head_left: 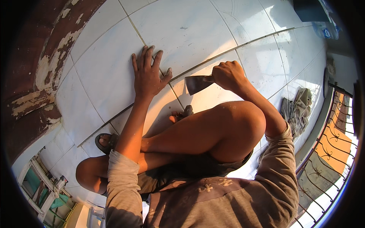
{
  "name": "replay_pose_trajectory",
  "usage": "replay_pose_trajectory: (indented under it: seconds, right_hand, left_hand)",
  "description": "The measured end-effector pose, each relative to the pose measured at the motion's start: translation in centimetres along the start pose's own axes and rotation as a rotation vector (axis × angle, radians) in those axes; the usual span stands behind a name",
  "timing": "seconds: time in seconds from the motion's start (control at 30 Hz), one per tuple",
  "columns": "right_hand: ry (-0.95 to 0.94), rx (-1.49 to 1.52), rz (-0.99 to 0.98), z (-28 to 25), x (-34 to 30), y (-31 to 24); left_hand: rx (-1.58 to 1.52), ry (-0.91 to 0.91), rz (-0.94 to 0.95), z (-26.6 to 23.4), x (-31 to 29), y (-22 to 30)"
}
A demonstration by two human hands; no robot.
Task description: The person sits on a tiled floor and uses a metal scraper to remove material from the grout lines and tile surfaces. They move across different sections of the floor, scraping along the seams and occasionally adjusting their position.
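My left hand (pixel 149 76) lies flat on the white tiles (pixel 178 34) with its fingers spread, close to where several joints meet. It holds nothing. My right hand (pixel 229 75) is closed round the handle of a scraper (pixel 197 84), whose wide dark blade points left toward my left hand. The blade is near a tile joint in a patch of sunlight; whether it touches the surface I cannot tell. A long dark gap (pixel 213 57) between the tiles runs diagonally past both hands.
My bent legs (pixel 224 129) and sandal (pixel 104 142) are just below the hands. Brown peeling woodwork (pixel 30 64) stands at the left. A crumpled grey cloth (pixel 297 110) and an iron grille (pixel 327 152) are at the right. A clear plastic item with a blue label (pixel 326 32) lies far right.
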State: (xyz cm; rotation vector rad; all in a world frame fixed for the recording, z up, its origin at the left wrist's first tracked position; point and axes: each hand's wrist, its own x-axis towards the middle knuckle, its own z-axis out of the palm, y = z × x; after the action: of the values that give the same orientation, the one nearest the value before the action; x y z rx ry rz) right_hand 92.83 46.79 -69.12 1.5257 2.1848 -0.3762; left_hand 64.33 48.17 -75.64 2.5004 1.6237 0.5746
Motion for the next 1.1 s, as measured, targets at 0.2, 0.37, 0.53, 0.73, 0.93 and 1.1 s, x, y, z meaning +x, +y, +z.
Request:
replay_pose_trajectory:
  seconds: [0.2, 0.37, 0.53, 0.73, 0.93, 1.1]
  right_hand:
    - [-0.175, 0.006, 0.082, -2.0, 0.5, 3.1]
    - [-0.247, -0.016, 0.002, -2.9, 0.5, -0.8]
    - [-0.152, 0.028, 0.035, -2.6, 0.5, 0.1]
    - [-0.184, -0.052, 0.097, -3.1, 0.2, 2.8]
    - [-0.140, -0.056, 0.037, -3.5, 0.5, 2.1]
    - [-0.170, -0.124, -0.090, -1.6, 1.3, -1.8]
  left_hand:
    - [0.021, 0.014, 0.004, -0.4, 0.2, -0.4]
    - [0.013, 0.008, 0.011, -0.4, -0.1, -0.6]
    - [0.024, 0.012, 0.013, -0.1, -0.2, -0.4]
    - [0.017, -0.018, 0.016, -0.7, 0.3, 0.3]
    - [0.019, 0.008, 0.013, -0.1, 0.0, 0.1]
    - [0.001, -0.002, 0.007, -0.3, -0.3, -0.5]
